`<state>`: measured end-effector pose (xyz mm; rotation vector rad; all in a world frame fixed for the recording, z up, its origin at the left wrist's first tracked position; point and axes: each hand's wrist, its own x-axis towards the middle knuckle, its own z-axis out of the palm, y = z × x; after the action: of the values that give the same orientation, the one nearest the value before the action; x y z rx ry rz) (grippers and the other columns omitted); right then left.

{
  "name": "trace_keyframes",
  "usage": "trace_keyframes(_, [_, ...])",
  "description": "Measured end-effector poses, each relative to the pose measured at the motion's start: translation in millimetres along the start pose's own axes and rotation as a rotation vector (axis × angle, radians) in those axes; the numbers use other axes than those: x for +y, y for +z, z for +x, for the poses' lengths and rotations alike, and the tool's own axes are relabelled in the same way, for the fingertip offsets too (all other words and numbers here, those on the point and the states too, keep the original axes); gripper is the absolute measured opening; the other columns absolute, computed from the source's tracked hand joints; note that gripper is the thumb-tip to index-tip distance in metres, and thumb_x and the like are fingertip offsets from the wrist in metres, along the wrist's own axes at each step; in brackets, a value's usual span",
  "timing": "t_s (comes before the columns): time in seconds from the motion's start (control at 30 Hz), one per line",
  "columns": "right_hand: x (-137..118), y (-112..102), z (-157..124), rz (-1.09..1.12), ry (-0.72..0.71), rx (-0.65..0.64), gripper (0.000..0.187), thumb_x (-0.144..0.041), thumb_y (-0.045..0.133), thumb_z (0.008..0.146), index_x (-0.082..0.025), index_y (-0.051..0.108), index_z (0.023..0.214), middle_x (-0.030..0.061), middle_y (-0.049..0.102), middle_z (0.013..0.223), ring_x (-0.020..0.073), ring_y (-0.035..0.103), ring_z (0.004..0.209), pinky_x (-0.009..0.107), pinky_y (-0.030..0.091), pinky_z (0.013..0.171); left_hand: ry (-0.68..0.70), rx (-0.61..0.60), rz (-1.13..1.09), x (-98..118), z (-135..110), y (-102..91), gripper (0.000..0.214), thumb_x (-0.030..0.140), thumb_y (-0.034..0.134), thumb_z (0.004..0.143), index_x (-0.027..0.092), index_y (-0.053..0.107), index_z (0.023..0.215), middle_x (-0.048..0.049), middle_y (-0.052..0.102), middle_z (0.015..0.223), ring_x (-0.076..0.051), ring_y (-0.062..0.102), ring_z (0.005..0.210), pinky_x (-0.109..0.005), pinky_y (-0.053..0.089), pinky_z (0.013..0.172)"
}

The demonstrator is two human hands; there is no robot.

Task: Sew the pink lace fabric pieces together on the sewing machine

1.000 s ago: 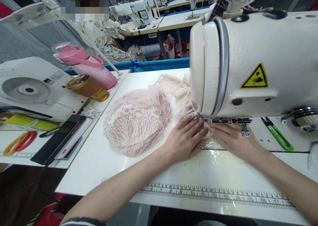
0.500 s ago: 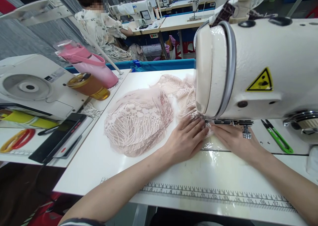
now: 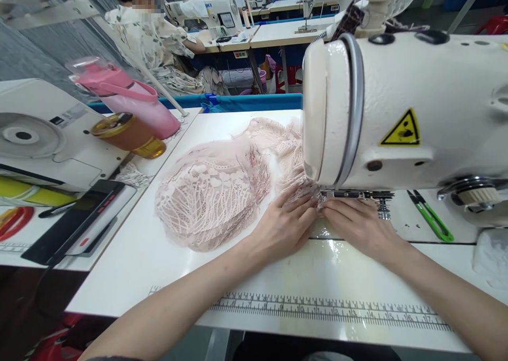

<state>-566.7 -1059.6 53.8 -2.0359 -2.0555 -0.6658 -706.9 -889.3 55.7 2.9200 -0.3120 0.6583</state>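
Note:
Pale pink lace fabric (image 3: 206,197) lies bunched on the sewing table, and a gathered part of it runs under the head of the sewing machine (image 3: 397,112). My left hand (image 3: 280,223) rests on that part, fingers stretched flat over the lace just left of the presser foot. Close by on the right, my right hand (image 3: 359,226) has its fingers together and bent, their tips at the lace edge by the presser foot. Its thumb is hidden. The needle is too small to make out behind the machine head.
Green thread snips (image 3: 432,218) lie right of my right hand. A printed ruler (image 3: 317,308) runs along the front edge. At left stand a pink bottle (image 3: 127,96), an amber cup (image 3: 130,136) and a black-and-white device (image 3: 75,223). Another person (image 3: 146,43) sits beyond, near other machines.
My right hand has come left, closer to my left hand and the presser foot, with its fingers more bent. The whole view has shifted slightly; the lace lies much as before.

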Motion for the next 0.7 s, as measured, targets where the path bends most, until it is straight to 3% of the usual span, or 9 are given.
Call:
trace_keyframes(0.2, [-4.5,5.3,7.3,0.076,0.132,0.052,0.019,-0.018,0.049,0.091,-0.019,0.062,0.105,0.0024,0.070,0.091,0.0128,0.062,0.084,0.024,0.043,0.074,-0.057,0.075,-0.031,3.2,-2.2,2.8,0.019,0.011,0.046,0.082,0.016,0.056,0.097,-0.0074,0.066,0.119,-0.021,0.059,0.117,-0.045,0.028,0.117])
trace_keyframes(0.37, [-6.8,-0.6,9.0,0.062,0.043,0.069,0.014,-0.017,0.056,0.088,-0.022,0.061,0.099,-0.0009,0.069,0.101,0.0131,0.061,0.088,0.026,0.043,0.075,-0.063,0.133,-0.022,3.5,-2.1,1.7,0.017,0.013,0.050,0.084,0.013,0.057,0.099,-0.0105,0.066,0.119,-0.023,0.057,0.121,-0.043,0.032,0.114])
trace_keyframes(0.53, [-8.4,-5.7,7.0,0.052,-0.005,0.075,0.023,-0.003,0.052,0.084,-0.018,0.059,0.099,-0.0021,0.070,0.091,0.0109,0.061,0.090,0.027,0.043,0.087,-0.022,0.136,-0.037,1.5,-0.5,0.9,0.021,0.015,0.046,0.091,0.015,0.057,0.109,-0.0062,0.066,0.119,-0.018,0.058,0.118,-0.039,0.036,0.111])
trace_keyframes(0.7, [-8.0,-4.8,11.6,0.076,0.010,0.133,0.016,-0.014,0.058,0.086,-0.019,0.060,0.100,-0.0017,0.071,0.097,0.0118,0.061,0.091,0.026,0.044,0.083,-0.035,0.132,-0.063,-0.2,-0.7,1.5,0.023,0.019,0.048,0.092,0.014,0.056,0.113,-0.0059,0.067,0.118,-0.018,0.059,0.118,-0.039,0.036,0.111])
